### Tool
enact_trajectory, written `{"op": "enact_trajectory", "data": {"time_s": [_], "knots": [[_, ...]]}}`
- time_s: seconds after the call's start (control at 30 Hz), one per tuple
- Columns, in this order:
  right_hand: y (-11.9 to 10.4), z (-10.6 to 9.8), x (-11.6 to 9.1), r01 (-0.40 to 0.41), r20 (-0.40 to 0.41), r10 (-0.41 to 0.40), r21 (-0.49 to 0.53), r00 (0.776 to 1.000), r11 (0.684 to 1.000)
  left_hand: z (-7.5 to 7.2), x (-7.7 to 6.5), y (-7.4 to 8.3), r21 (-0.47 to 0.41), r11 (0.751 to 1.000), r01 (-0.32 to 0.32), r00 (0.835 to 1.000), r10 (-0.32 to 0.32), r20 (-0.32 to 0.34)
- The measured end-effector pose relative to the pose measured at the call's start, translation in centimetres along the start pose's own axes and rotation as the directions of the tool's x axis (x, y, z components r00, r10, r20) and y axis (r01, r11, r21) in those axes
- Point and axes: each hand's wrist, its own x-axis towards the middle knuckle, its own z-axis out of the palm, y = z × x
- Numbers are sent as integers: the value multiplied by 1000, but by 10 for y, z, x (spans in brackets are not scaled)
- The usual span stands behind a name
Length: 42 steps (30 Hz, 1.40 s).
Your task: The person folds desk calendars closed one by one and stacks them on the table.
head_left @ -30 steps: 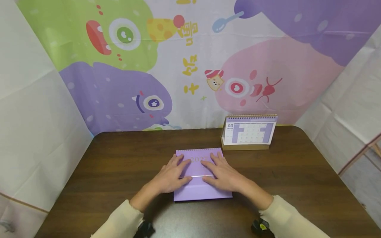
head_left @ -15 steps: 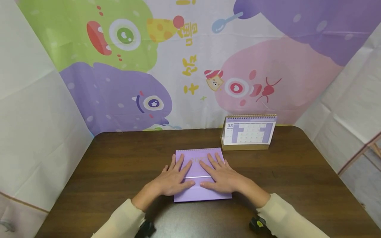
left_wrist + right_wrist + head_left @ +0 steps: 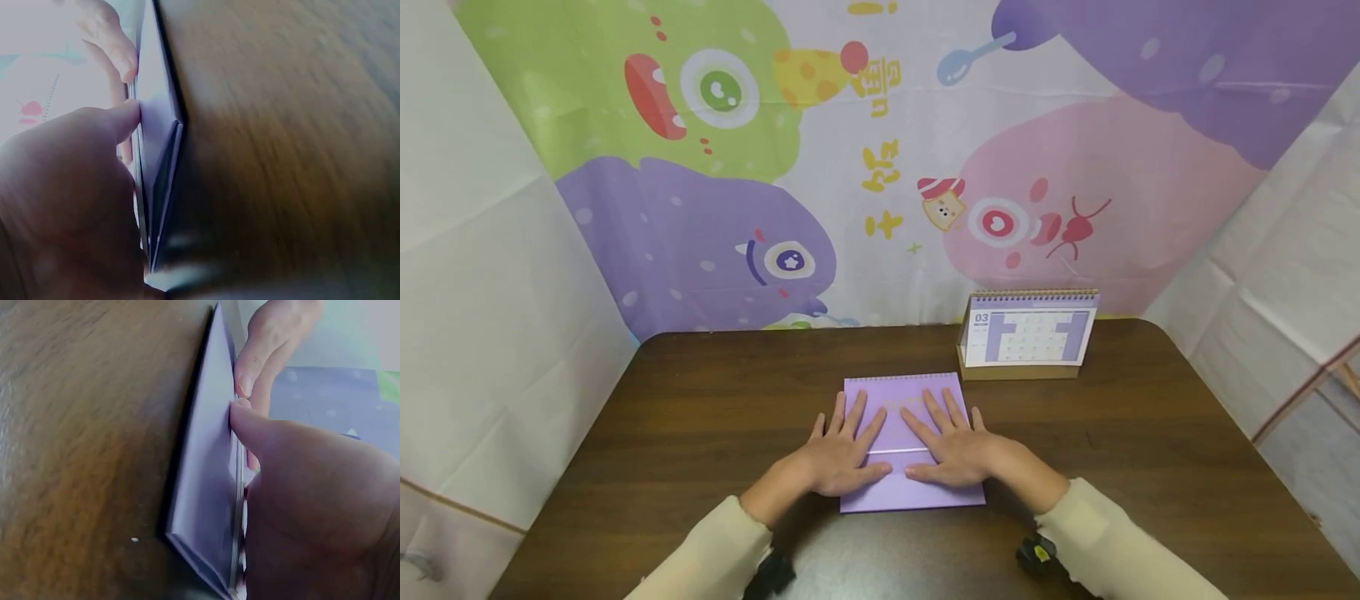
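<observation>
A purple desk calendar [image 3: 910, 493] lies folded nearly flat on the table, spiral binding at its far edge. Gold print on its cover is partly covered by fingers. My left hand [image 3: 838, 462] rests across its left side with fingers spread, and my right hand [image 3: 955, 457] does the same on the right. The thumbs point towards each other, slightly apart, below the white strip. Seen from the left wrist, the base panels of the calendar [image 3: 157, 94] have a narrow gap at the side. In the right wrist view the purple base [image 3: 203, 462] slopes up towards my thumb.
Behind and to the right, a second desk calendar [image 3: 1028, 333] stands upright, showing a page marked 03. The brown wooden table [image 3: 700, 417] ends at a cartoon-printed cloth backdrop [image 3: 887, 275]. White cloth walls [image 3: 497, 250] flank both sides.
Both hands have settled flatter on the purple calendar, their fingers straightening and spreading wider. The wrists have shifted slightly inward. The standing calendar stays where it was.
</observation>
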Motion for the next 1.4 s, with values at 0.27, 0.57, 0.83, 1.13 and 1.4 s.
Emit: {"op": "enact_trajectory", "data": {"time_s": [0.27,0.57,0.83,1.13,1.4], "knots": [[-5,2,-1,-32,15,33,-39,999,999,3,4,5,90,995,35,999,-38,35],[-5,4,-2,-35,20,36,-32,999,999,7,5,4,101,994,40,999,-43,26],[-6,3,-4,-32,13,32,-31,999,999,7,5,3,107,994,39,999,-41,19],[-2,-2,-8,13,-1,-13,-12,1000,1000,2,-3,9,52,998,21,1000,-20,-10],[2,-15,-20,134,-170,-107,157,980,979,-10,-15,16,-89,996,-3,992,-8,-123]]}}
